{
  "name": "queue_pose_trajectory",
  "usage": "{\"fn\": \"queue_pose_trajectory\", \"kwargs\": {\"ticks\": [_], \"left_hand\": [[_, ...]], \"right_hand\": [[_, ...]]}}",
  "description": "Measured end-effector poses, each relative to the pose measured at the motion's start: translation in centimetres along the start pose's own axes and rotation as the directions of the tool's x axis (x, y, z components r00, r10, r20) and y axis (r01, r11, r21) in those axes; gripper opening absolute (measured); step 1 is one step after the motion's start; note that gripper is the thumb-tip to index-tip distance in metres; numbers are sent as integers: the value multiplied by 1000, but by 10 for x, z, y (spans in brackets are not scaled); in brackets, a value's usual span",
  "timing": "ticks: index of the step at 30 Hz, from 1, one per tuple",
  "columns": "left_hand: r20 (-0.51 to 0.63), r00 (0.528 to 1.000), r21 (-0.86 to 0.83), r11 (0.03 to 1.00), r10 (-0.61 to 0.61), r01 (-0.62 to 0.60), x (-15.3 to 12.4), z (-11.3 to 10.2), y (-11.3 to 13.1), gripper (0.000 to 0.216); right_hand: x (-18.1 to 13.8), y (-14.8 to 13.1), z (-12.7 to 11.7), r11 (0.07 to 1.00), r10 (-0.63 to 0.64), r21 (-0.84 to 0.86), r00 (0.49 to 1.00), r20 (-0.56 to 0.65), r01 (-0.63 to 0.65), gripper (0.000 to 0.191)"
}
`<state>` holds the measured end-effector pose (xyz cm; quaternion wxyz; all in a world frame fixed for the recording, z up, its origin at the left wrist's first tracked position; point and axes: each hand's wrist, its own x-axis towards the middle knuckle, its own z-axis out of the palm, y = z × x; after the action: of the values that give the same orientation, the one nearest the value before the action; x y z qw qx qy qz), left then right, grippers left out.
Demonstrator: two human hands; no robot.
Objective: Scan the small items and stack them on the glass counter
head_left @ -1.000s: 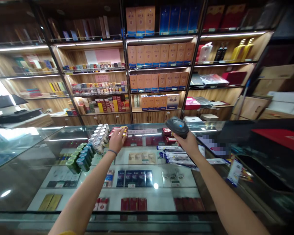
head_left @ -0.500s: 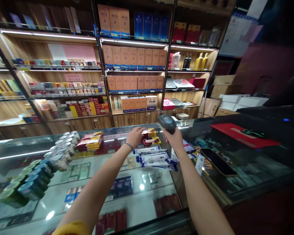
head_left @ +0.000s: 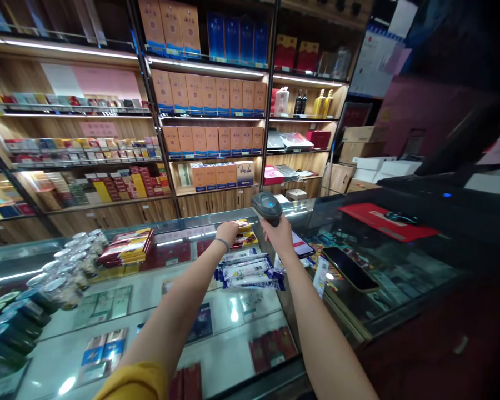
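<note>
My right hand (head_left: 278, 233) is wrapped round the grip of a dark grey barcode scanner (head_left: 266, 205), a small blue light on its top. The scanner's head is raised above the counter and points away from me. My left hand (head_left: 226, 233), with a band at the wrist, is closed at the left end of a red-and-yellow packet (head_left: 244, 225) in a small pile; its fingertips are partly hidden. Nearer to me than this pile lie several blue-and-white slim packets (head_left: 248, 269). A larger stack of red-and-yellow packets (head_left: 127, 246) rests to the left.
Metal-topped cans (head_left: 73, 264) and green-blue cans (head_left: 14, 322) stand in rows on the left of the glass counter (head_left: 150, 344). On the right lie a dark phone (head_left: 350, 268), a lit phone (head_left: 302, 244) and a red folder (head_left: 387, 222). Shelves with orange boxes (head_left: 208, 94) rise behind.
The view has swung to the right, so the counter items sit further left. Both hands stay in much the same place, the scanner still in my right hand and my left at the packets.
</note>
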<state>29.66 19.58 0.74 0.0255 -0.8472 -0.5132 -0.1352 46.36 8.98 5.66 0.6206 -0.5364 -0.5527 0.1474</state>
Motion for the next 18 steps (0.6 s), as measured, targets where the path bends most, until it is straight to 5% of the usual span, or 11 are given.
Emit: {"fn": "queue_pose_trajectory", "kwargs": {"ticks": [5, 11, 15, 18], "left_hand": [[-57, 998, 16, 1000, 11, -10, -9, -15, -3, 23], [-410, 905, -297, 955, -115, -13, -44, -42, -31, 24], [-448, 836, -616, 787, -318, -31, -80, -56, -55, 20], [-379, 787, -845, 529, -487, -79, -106, -60, -74, 16]], "right_hand": [[-1, -6, 4, 1000, -8, -18, 1000, 6, 8, 32], [-8, -17, 10, 999, -54, -6, 999, 2, 54, 36], [-15, -24, 16, 999, -38, 18, 998, 53, 37, 33], [-21, -30, 23, 999, -30, 36, 995, 98, 26, 29]]}}
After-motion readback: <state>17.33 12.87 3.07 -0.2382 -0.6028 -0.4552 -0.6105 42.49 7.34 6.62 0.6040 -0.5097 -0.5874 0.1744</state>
